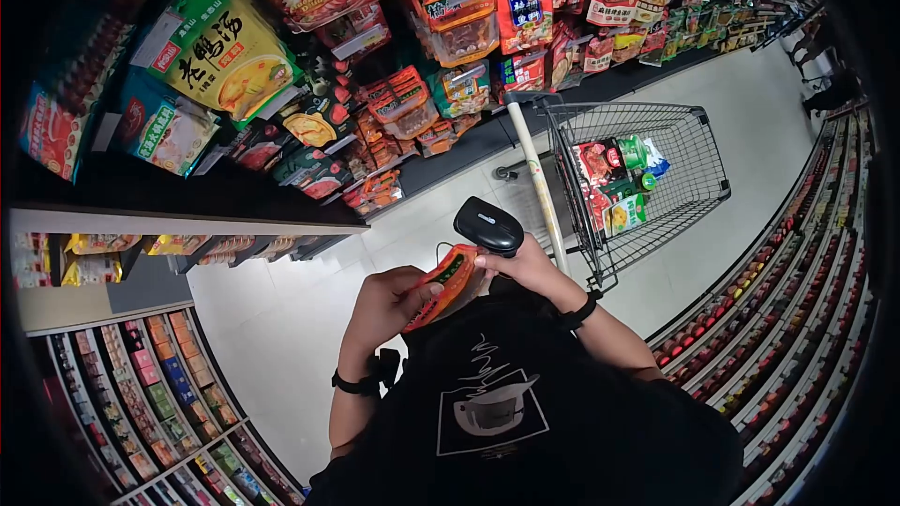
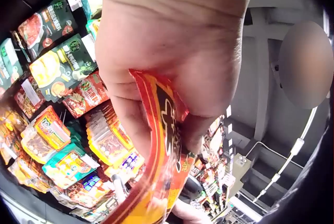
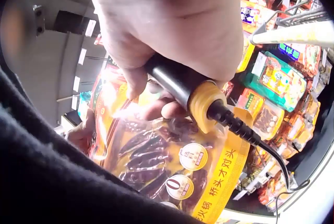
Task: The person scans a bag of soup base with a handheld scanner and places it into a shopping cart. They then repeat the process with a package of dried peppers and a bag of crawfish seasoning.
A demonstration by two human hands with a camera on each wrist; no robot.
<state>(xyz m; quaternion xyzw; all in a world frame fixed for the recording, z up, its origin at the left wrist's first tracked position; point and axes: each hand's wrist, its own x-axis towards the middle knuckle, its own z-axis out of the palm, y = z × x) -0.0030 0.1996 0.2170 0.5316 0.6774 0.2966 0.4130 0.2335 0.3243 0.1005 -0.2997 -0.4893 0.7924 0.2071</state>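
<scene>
A red and orange food package (image 1: 448, 283) is held between both hands in front of the black shirt. My left hand (image 1: 380, 307) pinches one end, thumb on its face; the left wrist view shows the fingers (image 2: 133, 125) behind the bent package (image 2: 162, 156). My right hand (image 1: 530, 267) holds a black handheld scanner (image 1: 489, 227) and touches the package's other end. In the right wrist view, the right hand (image 3: 172, 25) wraps the scanner's dark handle (image 3: 175, 80), a cord trailing from it, above the package's clear window (image 3: 146, 156).
A wire shopping cart (image 1: 680, 159) with several packages inside stands ahead to the right, its pale handle (image 1: 536, 178) near the right hand. Shelves of hanging packages (image 1: 225, 47) line the front and left. Another long shelf row (image 1: 778, 309) curves along the right.
</scene>
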